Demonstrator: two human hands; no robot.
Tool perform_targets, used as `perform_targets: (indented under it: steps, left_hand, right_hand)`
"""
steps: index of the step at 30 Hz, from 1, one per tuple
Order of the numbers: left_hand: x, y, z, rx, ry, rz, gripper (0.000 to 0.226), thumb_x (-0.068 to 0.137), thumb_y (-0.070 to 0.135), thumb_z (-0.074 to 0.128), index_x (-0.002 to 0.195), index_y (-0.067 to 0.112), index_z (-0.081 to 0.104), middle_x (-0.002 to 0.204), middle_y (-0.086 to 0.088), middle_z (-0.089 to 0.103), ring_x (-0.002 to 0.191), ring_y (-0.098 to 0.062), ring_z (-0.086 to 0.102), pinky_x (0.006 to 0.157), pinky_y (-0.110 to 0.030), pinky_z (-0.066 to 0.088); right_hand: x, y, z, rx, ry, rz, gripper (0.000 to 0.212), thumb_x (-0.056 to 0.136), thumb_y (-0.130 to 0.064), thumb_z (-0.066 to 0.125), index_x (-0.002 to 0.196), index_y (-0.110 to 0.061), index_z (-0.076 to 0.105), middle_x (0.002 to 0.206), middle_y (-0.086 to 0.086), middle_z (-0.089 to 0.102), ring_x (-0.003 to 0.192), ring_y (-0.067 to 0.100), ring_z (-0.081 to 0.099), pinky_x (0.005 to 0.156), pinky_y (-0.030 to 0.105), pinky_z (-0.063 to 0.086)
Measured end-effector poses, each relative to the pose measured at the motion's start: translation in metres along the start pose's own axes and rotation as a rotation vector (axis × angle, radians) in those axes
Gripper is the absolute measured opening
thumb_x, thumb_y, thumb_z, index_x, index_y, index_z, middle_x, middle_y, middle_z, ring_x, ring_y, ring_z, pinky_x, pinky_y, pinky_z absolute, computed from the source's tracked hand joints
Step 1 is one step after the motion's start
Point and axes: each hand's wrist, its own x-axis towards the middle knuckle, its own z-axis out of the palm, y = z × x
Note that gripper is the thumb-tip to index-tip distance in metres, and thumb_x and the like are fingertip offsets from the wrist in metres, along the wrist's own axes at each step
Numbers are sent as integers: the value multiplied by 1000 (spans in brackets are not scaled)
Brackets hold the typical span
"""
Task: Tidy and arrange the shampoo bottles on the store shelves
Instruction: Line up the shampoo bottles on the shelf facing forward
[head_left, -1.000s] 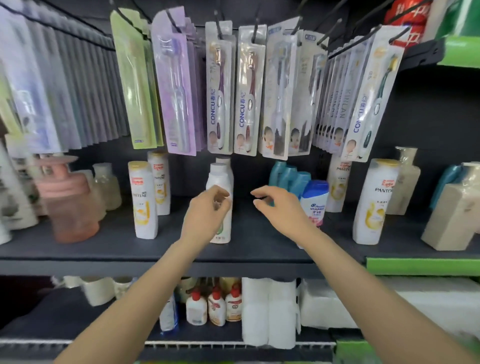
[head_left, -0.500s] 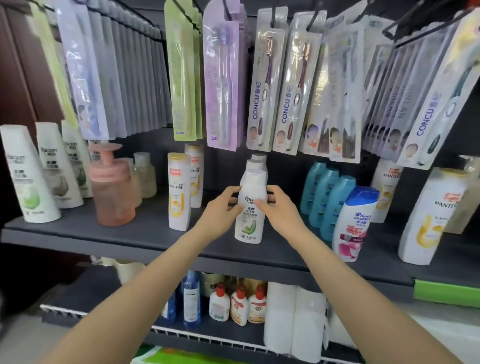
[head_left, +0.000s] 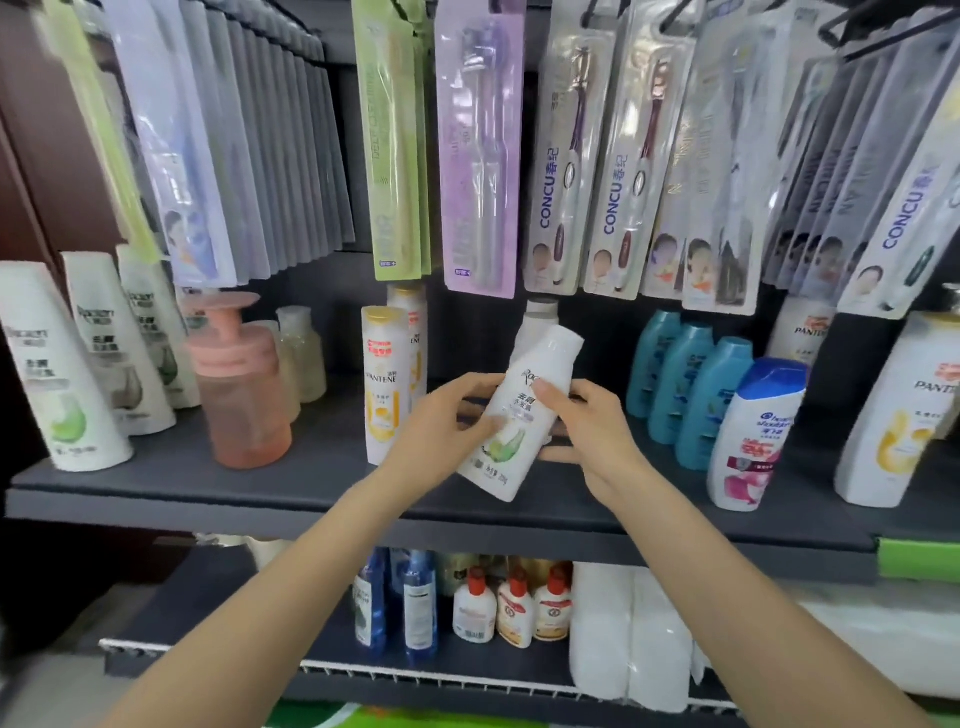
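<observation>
Shelf: dark grey store shelf (head_left: 291, 483) runs across at chest height, its front edge nearest me, with a green strip (head_left: 917, 558) at the far right.
Above: hanging toothbrush packs (head_left: 561, 171) cover the back wall, their lower ends reaching down over the bottles behind.
Left of shelf: three white bottles with green labels (head_left: 57, 384) lean in a row, and just right of them stands a pink pump bottle (head_left: 239, 384).
Middle: a white and yellow Pantene bottle (head_left: 383, 384) stands upright just left of my hands.
Right of shelf: teal bottles (head_left: 691, 395) stand in a row going back, with a blue-capped white bottle (head_left: 753, 436) nearest the edge beside them.
Below: lower shelf (head_left: 291, 660) carries small red-capped bottles (head_left: 514, 608) and blue bottles (head_left: 400, 603).
Shampoo bottle: white shampoo bottle (head_left: 524, 415) is lifted over the shelf's front part, tilted with its cap up and to the right.
Left hand: my left hand (head_left: 447, 431) grips its left side, thumb across the label.
Right hand: my right hand (head_left: 587, 431) holds the right side, fingers curled round it, thumb below.
</observation>
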Motion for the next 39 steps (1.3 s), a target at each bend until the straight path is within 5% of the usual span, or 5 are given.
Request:
perform_targets:
  steps: [12,20,29,34,39]
  left_hand:
    - [-43,-18,-46,326,-79,189,75,71,32,78,136,23,43,121,9,48,100,8,37,84,6,24]
    - [-62,-22,-71,-30,-19,94,57,70,17,79,118,36,54,115,27,54,108,10,51,89,-8,42]
    - [-56,-17,-71,-759,2,-299,21,93,20,52,104,8,65,114,-15,64,105,-30,62,71,-23,56]
    - [-57,-14,-75,-871,-118,-408,33,93,37,47,115,16,60,107,-12,70,99,-26,67,75,-31,58]
    - [-60,-17,-76,-802,-100,-340,28,92,19,53,120,15,55,113,-10,67,98,-27,68,79,-34,58]
  right_hand:
    - [-40,1,40,340,88,96,22,93,-21,57,109,-5,57,105,15,67,88,26,69,68,40,59]
    - [-55,-3,28,342,81,50,22,97,-23,50,107,-5,58,103,15,69,91,25,70,74,36,58]
    - [-57,-3,25,228,69,-49,26,91,-23,60,112,-9,61,108,9,65,97,21,64,79,36,58]
    - [-56,-4,30,234,205,-42,23,88,-26,64,98,-7,59,101,11,71,92,20,70,78,39,59]
    - [-55,-10,35,238,313,21,28,83,-33,70,81,-11,51,91,9,71,85,21,71,74,41,59]
